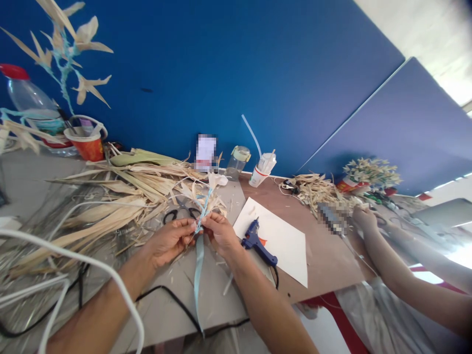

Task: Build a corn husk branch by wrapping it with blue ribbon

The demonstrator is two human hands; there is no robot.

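A flower stem wrapped in light blue tape [205, 202] stands upright between my hands, with a pale husk flower [213, 181] at its top. My left hand [173, 239] pinches the lower stem from the left. My right hand [218, 230] has its fingers closed on the same stem from the right. From below the fingers a blue strip [199, 275] hangs toward the table's front edge. Black-handled scissors [171, 215] lie just behind my left hand.
Dried husks [147, 182] cover the left of the table [221, 300]. A blue glue gun [258, 243] lies on white paper [291, 236] at right. Behind stand a jar [238, 162] and cups [259, 174]. Another person's hands [365, 219] are at far right. White wires [121, 290] arch at front left.
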